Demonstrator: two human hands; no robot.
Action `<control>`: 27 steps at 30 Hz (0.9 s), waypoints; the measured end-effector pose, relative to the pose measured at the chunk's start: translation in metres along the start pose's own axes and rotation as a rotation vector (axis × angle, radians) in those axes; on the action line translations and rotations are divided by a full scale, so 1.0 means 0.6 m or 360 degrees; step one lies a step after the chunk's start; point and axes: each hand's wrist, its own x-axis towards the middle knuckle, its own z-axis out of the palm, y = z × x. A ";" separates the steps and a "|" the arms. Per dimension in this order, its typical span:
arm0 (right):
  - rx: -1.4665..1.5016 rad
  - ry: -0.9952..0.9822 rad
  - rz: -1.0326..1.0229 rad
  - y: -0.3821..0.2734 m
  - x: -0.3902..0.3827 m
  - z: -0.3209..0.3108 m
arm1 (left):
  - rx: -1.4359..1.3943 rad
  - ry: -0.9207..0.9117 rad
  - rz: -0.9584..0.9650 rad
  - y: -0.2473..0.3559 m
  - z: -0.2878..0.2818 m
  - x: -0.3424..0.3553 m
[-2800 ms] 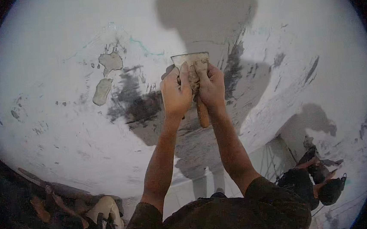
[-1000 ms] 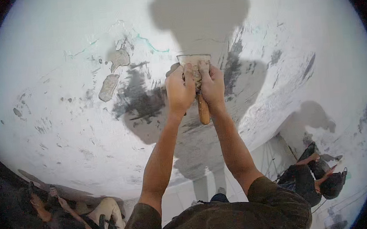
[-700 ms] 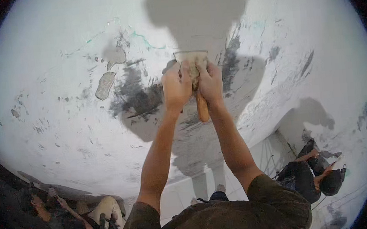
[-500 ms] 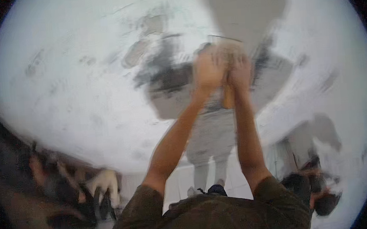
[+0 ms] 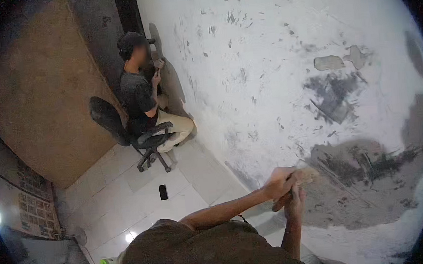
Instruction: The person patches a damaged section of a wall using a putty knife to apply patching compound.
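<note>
At the left, a green-capped bottle is resting on the tiled floor. Next, a black office chair is carrying a co-worker, who is facing the white wall and holding up a flat tool. A dark phone-like slab is lying below them. Further right, the left hand and right hand are both gripping one scraper, its blade pointing right at the wall; whether the edge is touching, I cannot tell. The step in hand seems to be working the wall with the blade; the next stroke would be calling for steady two-handed pressure. Beyond, grey patches are showing above a dark scuff. No brand, label or writing is reading clearly.
</note>
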 end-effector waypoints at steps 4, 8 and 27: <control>0.0019 0.0215 0.0010 0.024 -0.023 -0.017 | -0.0162 0.0101 -0.0265 0.048 0.013 -0.034; -0.0049 -0.0132 0.0161 -0.015 -0.064 -0.056 | -0.0045 0.0020 -0.0256 0.053 0.036 -0.056; -0.1247 0.0961 -0.0903 -0.094 -0.141 -0.112 | -0.0197 -0.0314 0.0038 0.149 0.181 0.008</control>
